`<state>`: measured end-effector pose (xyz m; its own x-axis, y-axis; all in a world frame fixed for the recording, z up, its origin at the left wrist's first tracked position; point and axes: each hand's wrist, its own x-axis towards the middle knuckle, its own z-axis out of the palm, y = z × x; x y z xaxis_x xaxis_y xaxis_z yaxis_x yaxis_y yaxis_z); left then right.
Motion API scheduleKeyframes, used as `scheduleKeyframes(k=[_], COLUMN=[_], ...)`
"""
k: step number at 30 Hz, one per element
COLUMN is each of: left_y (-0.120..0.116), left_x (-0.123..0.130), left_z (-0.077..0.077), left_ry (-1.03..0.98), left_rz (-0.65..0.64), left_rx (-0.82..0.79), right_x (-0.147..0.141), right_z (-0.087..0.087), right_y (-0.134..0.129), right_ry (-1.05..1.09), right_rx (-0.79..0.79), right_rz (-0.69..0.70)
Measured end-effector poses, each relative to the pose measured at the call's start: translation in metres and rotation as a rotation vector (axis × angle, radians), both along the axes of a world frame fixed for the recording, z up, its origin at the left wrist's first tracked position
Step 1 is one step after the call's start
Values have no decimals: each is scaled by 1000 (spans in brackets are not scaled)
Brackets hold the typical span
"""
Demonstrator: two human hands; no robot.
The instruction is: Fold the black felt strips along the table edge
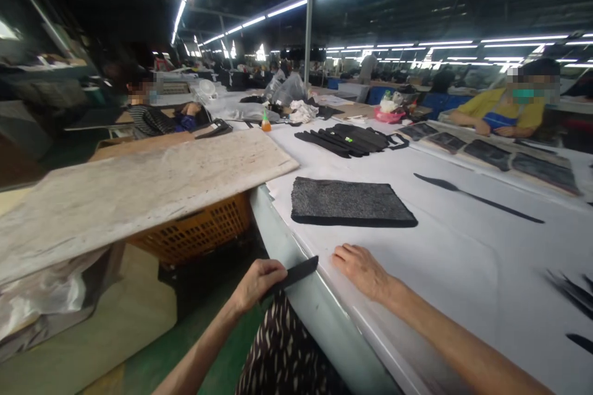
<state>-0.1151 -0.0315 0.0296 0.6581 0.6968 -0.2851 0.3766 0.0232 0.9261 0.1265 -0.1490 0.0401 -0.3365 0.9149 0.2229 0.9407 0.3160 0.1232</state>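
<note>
In the head view, my left hand (263,281) is closed in a pinch on one end of a narrow black fabric strip (302,270). The strip sticks out to the right, at the table's near edge above my lap. Palm down on the white-covered table (445,271), my right hand (364,268) rests with its fingers slightly bent; nothing shows in it. Just beyond it lies a neat stack of dark grey-black fabric pieces (349,200). A thin, long black piece (479,194) lies farther right on the table.
A pale board (152,179) juts in at left, above an orange crate (199,228). Black strips (345,139) and a small orange-filled bottle (265,121) are farther back. One person (514,105) works at right, another (152,111) sits at left.
</note>
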Motion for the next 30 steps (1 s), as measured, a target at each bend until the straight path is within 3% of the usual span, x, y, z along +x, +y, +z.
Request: scheduleKeyframes(k=[4, 8, 12, 15, 19, 23, 28, 30], left_y=[-7, -14, -16, -14, -10, 3, 25, 33], left_x=[7, 20, 26, 26, 25, 23, 24, 26], left_z=[13, 22, 22, 16, 7, -2, 0, 4], left_ry=[11, -1, -10, -14, 7, 81, 144, 140], left_rz=[-40, -117, -152, -126, -149, -180, -187, -130], left_rx=[81, 240, 273, 191, 190, 287, 427, 468], right_x=[-11, -39, -47, -38, -18, 33, 158, 204], right_z=[28, 48, 42, 35, 37, 39, 53, 70], right_y=[2, 16, 27, 24, 9, -9, -58, -90], right_ry=[312, 355, 317, 452, 454, 540, 713, 676], right_rx=[-32, -106, -316, -321, -295, -240, -271, -131], right_rz=[-152, -36, -5, -107, -137, -313, -587, -734])
